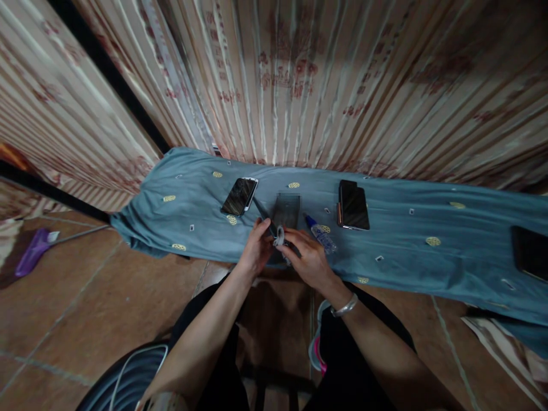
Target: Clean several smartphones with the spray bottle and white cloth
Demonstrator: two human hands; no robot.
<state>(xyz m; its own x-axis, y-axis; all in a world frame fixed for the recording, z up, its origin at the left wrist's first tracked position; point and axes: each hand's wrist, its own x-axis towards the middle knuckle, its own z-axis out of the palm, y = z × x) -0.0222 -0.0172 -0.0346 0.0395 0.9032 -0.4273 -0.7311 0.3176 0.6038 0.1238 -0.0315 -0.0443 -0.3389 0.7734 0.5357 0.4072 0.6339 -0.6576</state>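
My left hand (257,245) and my right hand (306,257) meet at the near edge of a table under a blue-grey cloth (428,217). Between the fingers of both hands is a small whitish ring-shaped piece (280,235), perhaps a tape roll. A thin dark tool (262,211) sticks out from the left hand towards the far left. Just beyond the hands lies a dark blurred flat device (286,210). A small clear bottle with a blue cap (320,232) lies right beside my right hand. A silver bracelet (345,306) circles my right wrist.
A white-edged phone (240,196) lies at the left on the cloth, a dark phone (353,205) at the right, another dark device (530,251) at the far right edge. Striped curtains (299,80) hang behind the table. A purple broom (34,248) lies on the tiled floor (85,297).
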